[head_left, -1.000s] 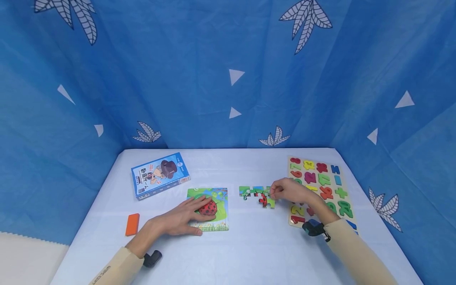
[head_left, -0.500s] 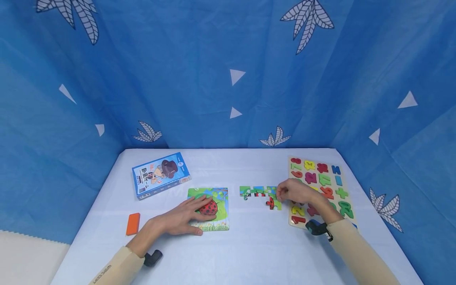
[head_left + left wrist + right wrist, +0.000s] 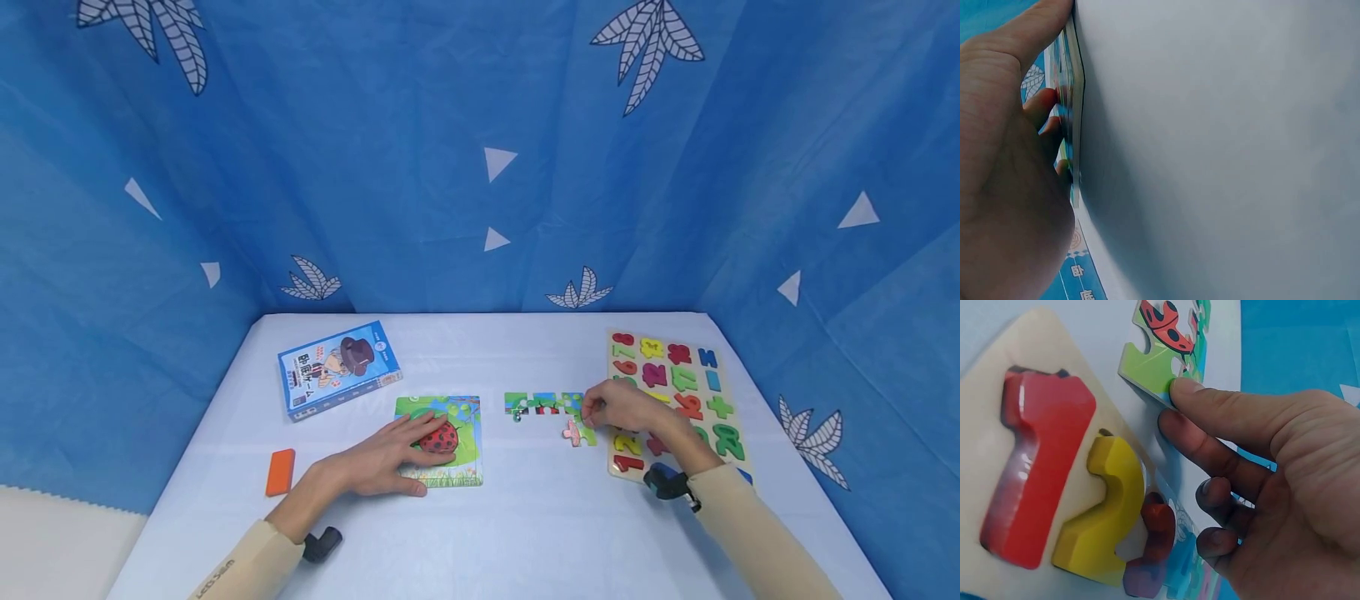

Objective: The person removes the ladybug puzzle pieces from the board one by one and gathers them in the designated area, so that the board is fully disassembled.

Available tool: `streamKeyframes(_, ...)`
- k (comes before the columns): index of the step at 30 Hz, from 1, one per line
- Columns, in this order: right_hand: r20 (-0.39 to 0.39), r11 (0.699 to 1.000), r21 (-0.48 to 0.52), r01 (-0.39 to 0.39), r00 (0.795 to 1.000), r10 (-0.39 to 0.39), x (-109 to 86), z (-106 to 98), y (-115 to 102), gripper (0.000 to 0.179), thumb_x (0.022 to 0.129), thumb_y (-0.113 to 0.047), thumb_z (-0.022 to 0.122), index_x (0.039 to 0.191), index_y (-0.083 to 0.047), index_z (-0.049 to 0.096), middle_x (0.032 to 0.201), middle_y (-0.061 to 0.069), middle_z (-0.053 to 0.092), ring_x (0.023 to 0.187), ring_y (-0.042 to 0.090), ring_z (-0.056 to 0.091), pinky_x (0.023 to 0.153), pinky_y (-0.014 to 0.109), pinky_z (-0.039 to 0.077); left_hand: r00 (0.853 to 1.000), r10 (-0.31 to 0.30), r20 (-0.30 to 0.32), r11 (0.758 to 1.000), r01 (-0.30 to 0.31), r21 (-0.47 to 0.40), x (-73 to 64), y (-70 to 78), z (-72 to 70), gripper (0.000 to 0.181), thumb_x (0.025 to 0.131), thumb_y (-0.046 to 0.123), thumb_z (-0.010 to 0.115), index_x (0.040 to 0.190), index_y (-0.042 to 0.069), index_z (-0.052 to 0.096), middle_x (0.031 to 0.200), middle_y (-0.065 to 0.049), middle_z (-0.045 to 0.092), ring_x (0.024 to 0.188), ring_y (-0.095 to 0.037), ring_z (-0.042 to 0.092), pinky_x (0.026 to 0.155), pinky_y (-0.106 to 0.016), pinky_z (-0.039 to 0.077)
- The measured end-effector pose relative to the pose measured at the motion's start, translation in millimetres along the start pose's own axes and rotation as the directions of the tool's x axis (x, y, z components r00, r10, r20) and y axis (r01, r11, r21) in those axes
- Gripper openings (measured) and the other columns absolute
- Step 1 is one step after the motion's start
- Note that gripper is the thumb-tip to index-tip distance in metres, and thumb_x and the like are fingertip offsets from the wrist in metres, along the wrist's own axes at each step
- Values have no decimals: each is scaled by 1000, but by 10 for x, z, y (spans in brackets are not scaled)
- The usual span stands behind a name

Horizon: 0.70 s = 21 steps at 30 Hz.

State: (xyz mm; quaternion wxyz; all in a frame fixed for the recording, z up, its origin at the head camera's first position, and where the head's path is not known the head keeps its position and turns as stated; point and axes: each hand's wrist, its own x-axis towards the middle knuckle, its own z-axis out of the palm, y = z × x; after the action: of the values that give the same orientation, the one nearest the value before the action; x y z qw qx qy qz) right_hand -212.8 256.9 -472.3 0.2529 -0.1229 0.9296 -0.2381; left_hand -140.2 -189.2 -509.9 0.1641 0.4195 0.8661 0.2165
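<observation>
My left hand (image 3: 390,454) rests with spread, extended fingers on a square ladybug jigsaw (image 3: 462,475), covering its left part. In the left wrist view its fingers lie along the jigsaw's face, close to the thin edge (image 3: 1077,81). My right thumb and index finger pinch the corner of a puzzle piece (image 3: 1150,365), green with part of a red spotted ladybug. That right hand (image 3: 618,404) is beside the right end of a short row of joined pieces (image 3: 543,403). The held piece hangs just below this row, its face catching glare in the head view.
A wooden number board (image 3: 667,367) with raised coloured numerals lies under and beyond the right forearm. A blue card-game box (image 3: 337,367) stands at the back left, and an orange block (image 3: 280,472) lies left of the left hand. Blue curtains (image 3: 480,167) enclose the table.
My right hand has shifted slightly right with the pinched piece, which has moved right and a little nearer and now catches glare. The left hand stays on the jigsaw.
</observation>
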Motion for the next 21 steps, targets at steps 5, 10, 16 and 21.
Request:
streamKeyframes(5, -6, 1000, -6, -8, 1000, 8, 6, 11, -7, 7, 90, -19, 77, 88, -21, 70, 88, -1, 64, 77, 20, 56, 63, 32, 45, 1000, -4, 0, 1000, 4, 7, 1, -3, 2, 59, 93, 50, 66, 148, 41, 47, 169, -3, 14, 156, -31, 7, 122, -61, 10)
streamKeyframes(10, -15, 1000, -16, -12, 1000, 12, -2, 5, -21, 7, 90, -19, 77, 88, -21, 71, 87, 0, 63, 78, 20, 55, 63, 31, 46, 1000, -5, -1, 1000, 5, 7, 3, -6, 5, 59, 93, 51, 65, 148, 41, 47, 169, -3, 14, 156, -31, 7, 122, -61, 10)
streamKeyframes(16, -20, 999, -33, -29, 999, 28, -2, 4, -26, 6, 89, -20, 78, 89, -21, 72, 88, 0, 63, 78, 20, 55, 63, 31, 46, 1000, -5, 0, 1000, 5, 4, -1, 0, 0, 59, 94, 51, 65, 149, 41, 47, 169, -2, 13, 156, -31, 7, 122, -61, 10)
streamKeyframes(21, -34, 998, -50, -23, 999, 22, -4, 13, -31, 7, 88, -21, 79, 88, -21, 72, 87, -1, 63, 80, 19, 55, 65, 31, 47, 1000, -1, -3, 1000, 1, 9, 1, -2, -3, 59, 93, 50, 66, 148, 40, 48, 169, -4, 14, 156, -32, 8, 122, -61, 11)
